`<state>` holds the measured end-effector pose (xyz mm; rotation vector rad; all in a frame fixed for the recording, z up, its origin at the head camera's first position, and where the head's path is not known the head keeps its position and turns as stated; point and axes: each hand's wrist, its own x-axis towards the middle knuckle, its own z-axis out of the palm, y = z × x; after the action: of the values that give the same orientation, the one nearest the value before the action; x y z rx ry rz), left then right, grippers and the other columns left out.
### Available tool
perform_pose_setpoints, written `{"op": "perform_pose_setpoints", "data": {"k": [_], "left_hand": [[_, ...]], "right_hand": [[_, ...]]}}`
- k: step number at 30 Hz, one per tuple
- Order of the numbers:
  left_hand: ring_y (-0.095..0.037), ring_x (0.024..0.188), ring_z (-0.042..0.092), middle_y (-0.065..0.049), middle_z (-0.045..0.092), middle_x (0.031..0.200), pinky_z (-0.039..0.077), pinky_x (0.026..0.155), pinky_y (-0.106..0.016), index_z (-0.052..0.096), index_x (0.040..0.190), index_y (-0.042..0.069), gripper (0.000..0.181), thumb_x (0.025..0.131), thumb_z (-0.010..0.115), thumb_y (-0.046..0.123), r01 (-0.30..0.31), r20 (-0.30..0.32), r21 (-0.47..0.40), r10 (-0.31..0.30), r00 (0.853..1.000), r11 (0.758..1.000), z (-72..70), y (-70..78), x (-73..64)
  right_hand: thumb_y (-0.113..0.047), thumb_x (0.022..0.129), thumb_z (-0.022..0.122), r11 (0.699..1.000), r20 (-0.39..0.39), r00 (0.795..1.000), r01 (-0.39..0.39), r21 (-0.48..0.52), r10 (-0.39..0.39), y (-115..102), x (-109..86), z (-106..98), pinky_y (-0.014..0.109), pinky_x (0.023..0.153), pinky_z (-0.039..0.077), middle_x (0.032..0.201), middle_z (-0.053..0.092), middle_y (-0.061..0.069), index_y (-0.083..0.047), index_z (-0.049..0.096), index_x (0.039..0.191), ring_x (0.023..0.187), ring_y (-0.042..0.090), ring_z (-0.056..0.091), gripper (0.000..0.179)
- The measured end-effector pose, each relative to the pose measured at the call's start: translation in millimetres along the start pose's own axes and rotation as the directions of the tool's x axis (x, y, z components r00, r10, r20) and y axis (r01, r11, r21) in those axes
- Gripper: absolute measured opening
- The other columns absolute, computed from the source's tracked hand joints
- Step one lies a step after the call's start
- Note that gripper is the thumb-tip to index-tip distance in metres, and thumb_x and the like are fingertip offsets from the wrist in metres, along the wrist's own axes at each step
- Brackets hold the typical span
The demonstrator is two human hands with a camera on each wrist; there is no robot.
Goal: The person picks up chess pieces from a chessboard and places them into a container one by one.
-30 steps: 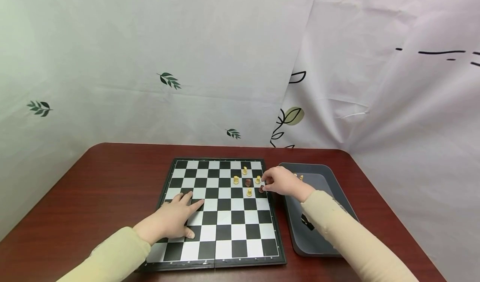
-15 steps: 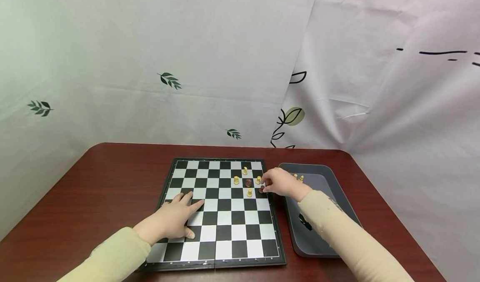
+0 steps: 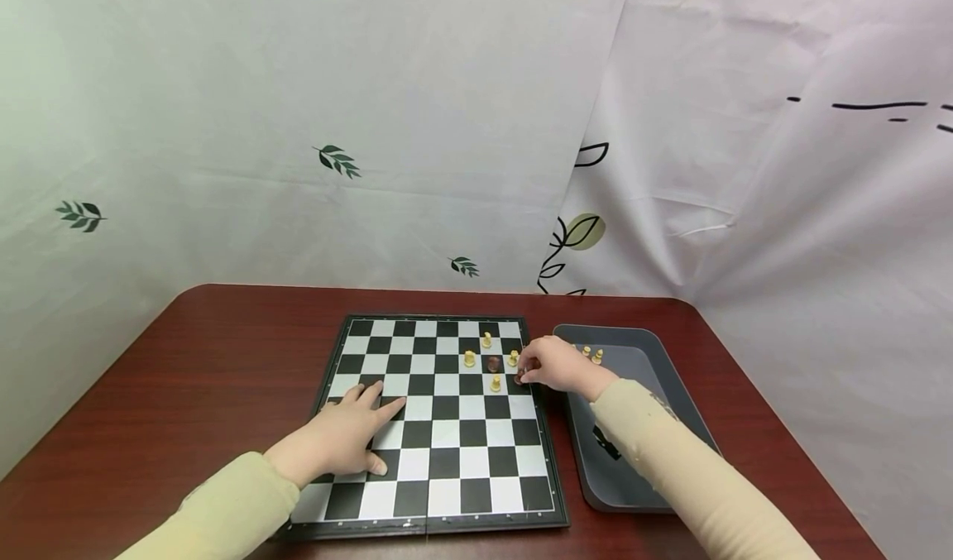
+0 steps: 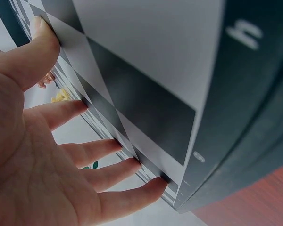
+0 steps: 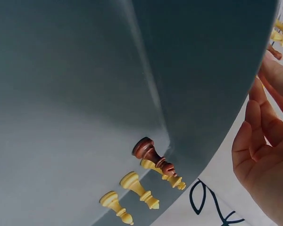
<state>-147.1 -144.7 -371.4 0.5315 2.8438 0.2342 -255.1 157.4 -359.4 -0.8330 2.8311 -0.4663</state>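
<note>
My left hand [image 3: 338, 436] lies on the left side of a black-and-white chessboard [image 3: 447, 432], fingers spread; the left wrist view shows its fingertips touching the squares. At the board's right edge, my right hand [image 3: 562, 366] pinches a dark brown chess piece [image 3: 520, 376] between thumb and fingers, which partly cover it. Another brown chess piece [image 3: 493, 365] stands just left of it. Yellow chess pieces surround that one: one nearer [image 3: 495, 384], one to the left [image 3: 469, 359], one behind [image 3: 486, 340] and one beside my right fingers [image 3: 514, 359].
A grey tray [image 3: 633, 485] sits right of the board, under my right forearm. Yellow chess pieces [image 5: 139, 189] and a brown chess piece [image 5: 148, 151] are inside it. The red-brown table [image 3: 186, 378] extends left, and a patterned white cloth [image 3: 417, 130] hangs behind.
My right fingers have drawn in around the brown piece at the board edge, and that hand has dipped slightly. The left hand stays in place.
</note>
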Motion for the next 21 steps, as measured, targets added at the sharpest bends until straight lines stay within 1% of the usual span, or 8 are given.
{"op": "perform_pose_setpoints", "data": {"k": [9,21], "left_hand": [[-0.053,0.128,0.036,-0.029,0.036,0.143,0.037,0.087,-0.070,0.049,0.138,0.010,0.085,0.066,0.082,0.039,0.000,-0.002,-0.003,0.000,1.000,1.000,-0.4,0.2,-0.1],[-0.053,0.127,0.036,-0.029,0.035,0.143,0.038,0.087,-0.070,0.049,0.138,0.010,0.085,0.066,0.082,0.039,0.006,0.001,-0.004,-0.006,1.000,1.000,-0.8,1.3,0.2]], "right_hand": [[-0.013,0.081,0.074,1.000,-0.019,1.000,-0.015,0.023,0.015,2.1,-0.6,3.1,0.025,0.058,0.040,0.071,0.059,-0.005,-0.012,0.072,0.084,0.063,0.010,0.047,0.004],[-0.013,0.081,0.074,0.999,-0.043,0.999,0.018,0.044,-0.016,4.8,-3.1,4.5,0.024,0.057,0.039,0.070,0.058,-0.004,-0.011,0.072,0.083,0.063,0.009,0.046,0.003]]}}
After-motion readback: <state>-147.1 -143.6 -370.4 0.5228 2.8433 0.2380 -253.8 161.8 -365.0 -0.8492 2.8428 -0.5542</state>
